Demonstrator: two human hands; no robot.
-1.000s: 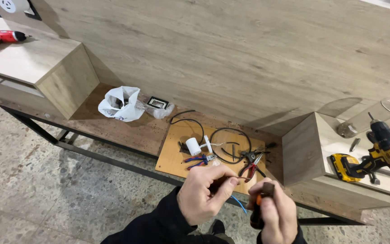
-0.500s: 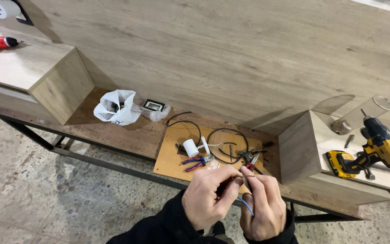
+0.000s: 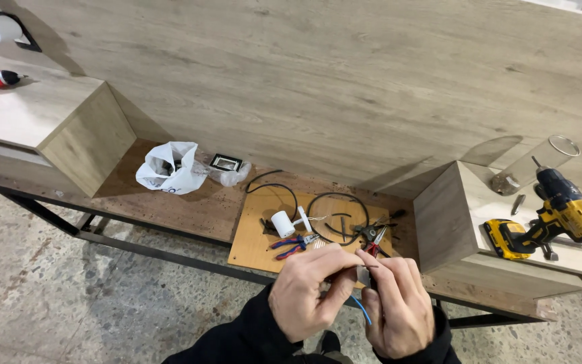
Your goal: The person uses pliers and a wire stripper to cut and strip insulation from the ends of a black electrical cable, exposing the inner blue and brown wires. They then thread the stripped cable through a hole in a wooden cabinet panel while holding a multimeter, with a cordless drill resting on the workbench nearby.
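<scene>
Blue wire [image 3: 362, 311] is hanging thin and limp between both hands at six o'clock of the view, just in front of the wooden board [image 3: 254, 246]. Left hand [image 3: 308, 293] is pinching its upper end between thumb and fingers; right hand [image 3: 399, 303] is closing around a small dark part at that same end. It looks light, pliant and easily kinked, best held close to the tip. Pliers [image 3: 291, 245] are lying at twelve o'clock of the hands, a yellow drill [image 3: 550, 219] at two o'clock.

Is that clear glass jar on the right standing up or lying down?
Lying down. The glass jar rests on its side on the wooden box, its round mouth pointing up and right, behind the yellow drill.
</scene>
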